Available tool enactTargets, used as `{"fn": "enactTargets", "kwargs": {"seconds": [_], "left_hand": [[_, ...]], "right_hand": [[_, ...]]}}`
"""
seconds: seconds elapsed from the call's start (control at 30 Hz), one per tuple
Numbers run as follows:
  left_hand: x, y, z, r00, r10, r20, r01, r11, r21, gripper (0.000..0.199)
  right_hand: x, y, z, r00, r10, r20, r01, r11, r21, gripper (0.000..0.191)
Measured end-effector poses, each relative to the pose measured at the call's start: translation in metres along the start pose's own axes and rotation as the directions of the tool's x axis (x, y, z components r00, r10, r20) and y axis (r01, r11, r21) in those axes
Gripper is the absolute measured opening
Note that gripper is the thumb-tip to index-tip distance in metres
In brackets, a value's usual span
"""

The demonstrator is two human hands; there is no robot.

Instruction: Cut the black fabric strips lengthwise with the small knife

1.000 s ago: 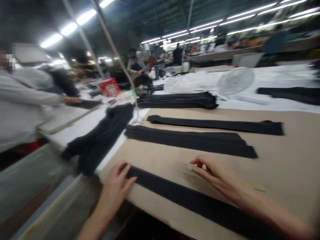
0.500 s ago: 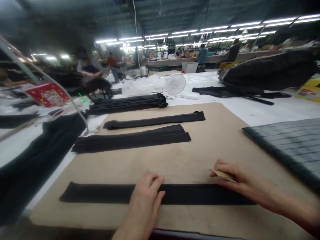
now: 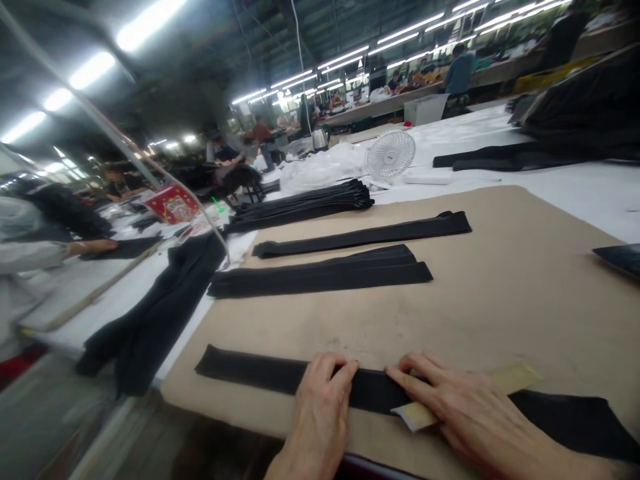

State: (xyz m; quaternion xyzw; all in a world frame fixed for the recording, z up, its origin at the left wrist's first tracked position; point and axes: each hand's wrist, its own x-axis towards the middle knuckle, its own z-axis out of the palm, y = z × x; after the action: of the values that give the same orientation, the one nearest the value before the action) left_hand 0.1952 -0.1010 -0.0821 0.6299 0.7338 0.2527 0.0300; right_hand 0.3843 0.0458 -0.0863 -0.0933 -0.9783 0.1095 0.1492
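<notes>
A long black fabric strip (image 3: 250,368) lies across brown paper (image 3: 480,287) in front of me. My left hand (image 3: 323,393) rests on its middle, fingers bent, thumb and forefinger together at the strip's far edge. Just to the right, my right hand (image 3: 450,393) holds a flat tan strip (image 3: 515,377) slanted under its palm, one pale end sticking out below the fingers. The tips of that hand touch the black fabric's far edge. What the tan piece is made of, I cannot make out.
Beyond lie folded black strips (image 3: 320,272), another black strip (image 3: 365,233) and a stack of black pieces (image 3: 305,203). A white fan (image 3: 391,155) stands behind. Black cloth (image 3: 155,313) hangs over the left edge. A person's hand (image 3: 100,247) works at the left table.
My right hand has moved left and closer to my left hand, bringing the tan strip down across the black fabric. The view has tilted and swung left.
</notes>
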Motion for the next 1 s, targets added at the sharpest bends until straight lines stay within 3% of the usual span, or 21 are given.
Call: {"fn": "enactTargets", "kwargs": {"seconds": [0.1, 0.17, 0.3, 0.43, 0.63, 0.7, 0.8, 0.9, 1.0], "left_hand": [[-0.012, -0.012, 0.007, 0.979, 0.201, -0.022, -0.192, 0.959, 0.210, 0.047], [-0.019, -0.026, 0.012, 0.926, 0.376, -0.030, -0.336, 0.859, 0.387, 0.057], [-0.018, -0.053, 0.018, 0.840, 0.542, -0.005, -0.462, 0.721, 0.516, 0.054], [-0.016, -0.064, 0.018, 0.834, 0.552, -0.013, -0.476, 0.732, 0.488, 0.042], [-0.024, -0.065, 0.014, 0.904, 0.418, -0.091, -0.353, 0.850, 0.392, 0.040], [-0.022, -0.061, 0.011, 0.908, 0.405, -0.104, -0.344, 0.866, 0.362, 0.037], [-0.013, -0.046, 0.011, 0.899, 0.415, -0.138, -0.353, 0.875, 0.332, 0.036], [-0.002, -0.014, 0.022, 0.888, 0.436, -0.144, -0.399, 0.888, 0.229, 0.034], [0.010, 0.030, 0.044, 0.881, 0.463, -0.096, -0.456, 0.886, 0.090, 0.037]], "right_hand": [[-0.009, -0.014, 0.012, 0.992, -0.013, -0.127, -0.008, 0.986, -0.164, 0.060], [-0.013, -0.024, 0.017, 0.986, 0.007, -0.164, -0.044, 0.973, -0.225, 0.061], [-0.010, -0.031, 0.013, 0.993, 0.111, -0.046, -0.118, 0.974, -0.195, 0.055], [-0.032, -0.016, -0.009, 0.979, 0.199, -0.045, -0.204, 0.957, -0.205, 0.061], [-0.123, 0.029, -0.048, 0.924, 0.352, -0.148, -0.380, 0.882, -0.277, 0.076], [-0.139, 0.041, -0.059, 0.913, 0.378, -0.152, -0.407, 0.869, -0.282, 0.076], [-0.139, 0.052, -0.068, 0.928, 0.359, -0.097, -0.371, 0.895, -0.246, 0.074], [-0.124, 0.057, -0.070, 0.958, 0.286, -0.022, -0.282, 0.929, -0.239, 0.076], [-0.111, 0.060, -0.069, 0.981, 0.190, 0.035, -0.175, 0.951, -0.253, 0.071]]}}
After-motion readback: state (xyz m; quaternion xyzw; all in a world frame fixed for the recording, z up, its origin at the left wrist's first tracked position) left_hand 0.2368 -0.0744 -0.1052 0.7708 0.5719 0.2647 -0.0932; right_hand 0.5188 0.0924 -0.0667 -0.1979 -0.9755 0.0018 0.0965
